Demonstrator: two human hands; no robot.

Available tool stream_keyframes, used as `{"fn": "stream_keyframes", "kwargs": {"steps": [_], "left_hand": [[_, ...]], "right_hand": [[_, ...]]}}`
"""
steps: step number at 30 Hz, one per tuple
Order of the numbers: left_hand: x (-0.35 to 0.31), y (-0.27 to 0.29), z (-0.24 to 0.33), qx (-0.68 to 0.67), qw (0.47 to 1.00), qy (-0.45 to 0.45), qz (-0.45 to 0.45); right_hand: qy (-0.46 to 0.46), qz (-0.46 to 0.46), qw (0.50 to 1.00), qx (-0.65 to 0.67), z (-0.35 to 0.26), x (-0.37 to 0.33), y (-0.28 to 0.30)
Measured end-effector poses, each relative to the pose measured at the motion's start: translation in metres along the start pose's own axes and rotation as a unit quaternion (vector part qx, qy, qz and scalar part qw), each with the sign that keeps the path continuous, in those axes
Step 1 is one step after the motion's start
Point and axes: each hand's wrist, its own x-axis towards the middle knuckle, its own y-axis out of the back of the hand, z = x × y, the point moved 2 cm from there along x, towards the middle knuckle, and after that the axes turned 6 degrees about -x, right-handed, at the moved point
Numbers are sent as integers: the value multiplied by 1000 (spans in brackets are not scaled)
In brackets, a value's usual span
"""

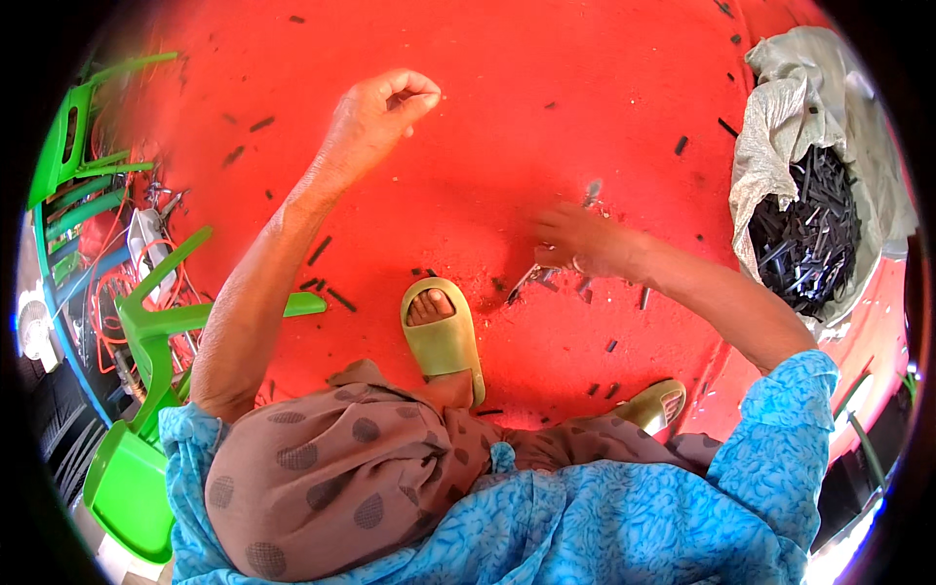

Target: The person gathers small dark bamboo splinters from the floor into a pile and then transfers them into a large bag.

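Head view, left fingers: the left hand (375,117) hung over the far part of the red floor (526,58), its fingers curled together and the thumb tip against the forefinger; whether something small sat between them could not be told.
Right fingers: the right hand (590,242) was blurred, so whether its fingers were apart or closed on anything could not be told.
Dark pieces: a loose cluster of dark strips (548,285) lay on the floor just below and beside the right hand; single strips (682,145) were scattered farther off.
Sack: well to the right stood a pale woven sack (777,122), its open mouth showing many dark pieces (804,239).
Feet: olive slippers (441,343) were on both feet, near.
Left edge: green plastic chairs (136,492) stood beyond the left forearm.
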Motion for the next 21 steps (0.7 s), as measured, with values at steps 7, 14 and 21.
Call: {"fn": "stream_keyframes", "kwargs": {"steps": [7,14,21], "left_hand": [[6,-8,2,-12,1000,-4,2],[20,-34,7,-42,998,-27,-44],[27,-49,11,-19,998,-30,-53]], "right_hand": [[-209,-91,959,167,-66,-9,33],[-262,-92,932,233,-142,-7,-51],[-346,-64,932,85,-103,-46,-56]]}}
